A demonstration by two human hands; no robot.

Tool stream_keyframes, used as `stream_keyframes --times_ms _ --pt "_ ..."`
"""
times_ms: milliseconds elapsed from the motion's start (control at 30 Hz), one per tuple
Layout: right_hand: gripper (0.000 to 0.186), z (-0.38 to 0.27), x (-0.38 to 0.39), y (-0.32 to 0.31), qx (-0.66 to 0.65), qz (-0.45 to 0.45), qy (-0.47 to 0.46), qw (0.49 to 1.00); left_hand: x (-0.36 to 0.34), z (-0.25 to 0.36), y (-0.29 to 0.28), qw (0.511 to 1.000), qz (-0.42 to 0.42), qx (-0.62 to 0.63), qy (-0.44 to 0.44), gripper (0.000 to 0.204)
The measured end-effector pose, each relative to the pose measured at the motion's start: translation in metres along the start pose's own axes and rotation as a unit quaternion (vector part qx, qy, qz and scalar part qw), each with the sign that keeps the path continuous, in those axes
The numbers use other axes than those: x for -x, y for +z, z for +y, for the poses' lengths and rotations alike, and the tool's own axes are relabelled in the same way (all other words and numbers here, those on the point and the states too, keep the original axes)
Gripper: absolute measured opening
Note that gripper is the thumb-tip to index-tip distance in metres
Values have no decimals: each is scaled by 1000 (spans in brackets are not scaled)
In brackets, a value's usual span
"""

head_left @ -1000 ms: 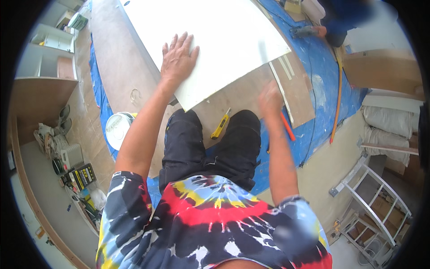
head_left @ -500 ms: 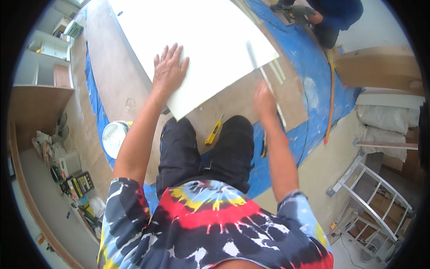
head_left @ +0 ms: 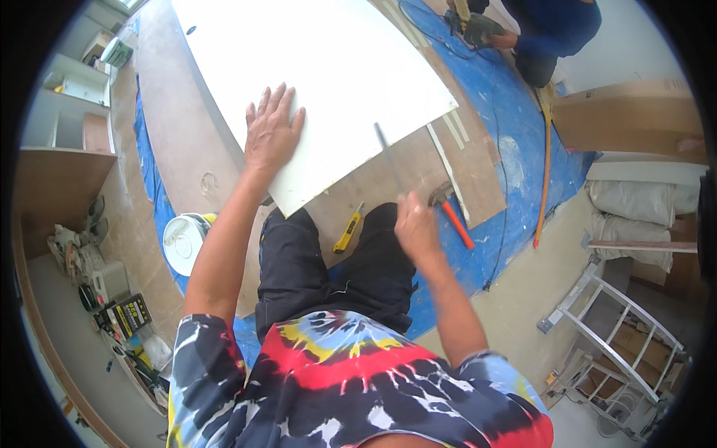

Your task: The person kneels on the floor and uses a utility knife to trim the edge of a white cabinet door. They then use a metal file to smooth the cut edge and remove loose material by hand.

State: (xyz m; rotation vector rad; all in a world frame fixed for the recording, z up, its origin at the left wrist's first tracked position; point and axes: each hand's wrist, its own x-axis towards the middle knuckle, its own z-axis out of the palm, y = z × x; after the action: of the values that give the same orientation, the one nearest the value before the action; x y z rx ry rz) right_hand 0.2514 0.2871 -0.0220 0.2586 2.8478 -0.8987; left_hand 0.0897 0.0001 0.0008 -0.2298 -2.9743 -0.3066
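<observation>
1. White panel (head_left: 321, 82), flat, smooth-faced, one small dark oval mark near its left edge; landmark for all entries below. Its nearest corner points toward my left knee.
2. Left hand (head_left: 272, 134), mine: laid palm down on the panel near its left edge, fingers straight and slightly spread; released, grasping nothing.
3. Right hand (head_left: 416, 224), mine: off the near edge of the panel, clenched around the lower end of item 4; slightly blurred.
4. Thin dark tool (head_left: 381, 136), long and narrow, exact kind cannot be told through the blur: runs from my right fist toward the panel, its far end seen against the white face. Whether it touches, I cannot tell.
5. Yellow utility knife (head_left: 348, 228): off the panel's near edge, between my knees.
6. Hammer (head_left: 457, 224), orange-red handle, dark head: right of the panel's near edge, head toward the panel, handle pointing away.
7. Brown board (head_left: 179, 97): beneath the panel, showing beyond it on the left and right.
8. White strip (head_left: 448, 172): on the board, right of the panel.
9. Blue sheet (head_left: 515, 112): farther out, right of the panel.
10. White bucket (head_left: 184, 245), lidded: left of the panel's nearest corner, well apart.
11. Co-worker's hand (head_left: 508, 39): beyond the panel's right side, on a dark power tool (head_left: 482, 31).
</observation>
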Motion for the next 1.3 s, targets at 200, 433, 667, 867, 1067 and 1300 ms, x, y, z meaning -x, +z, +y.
stream_keyframes --times_ms 200,433,667,867,1067,1300 --pt "33 27 -73 -34 22 200 -26 979 2 0 -1 1000 2 -5 5 58" --pt "34 12 -14 -28 57 25 46 997 0 1 0 1000 -3 -10 -3 57" --pt "42 30 -73 -47 23 150 24 988 0 -1 -3 1000 -7 -8 5 58" --pt "41 31 -34 -15 55 169 -2 984 1 0 -2 1000 -5 -13 3 58" --pt "41 32 -65 -45 28 140 44 989 1 3 -7 1000 -15 -6 -3 58" --pt "42 46 -59 -31 37 163 72 983 2 2 -8 1000 -28 -9 -1 57"
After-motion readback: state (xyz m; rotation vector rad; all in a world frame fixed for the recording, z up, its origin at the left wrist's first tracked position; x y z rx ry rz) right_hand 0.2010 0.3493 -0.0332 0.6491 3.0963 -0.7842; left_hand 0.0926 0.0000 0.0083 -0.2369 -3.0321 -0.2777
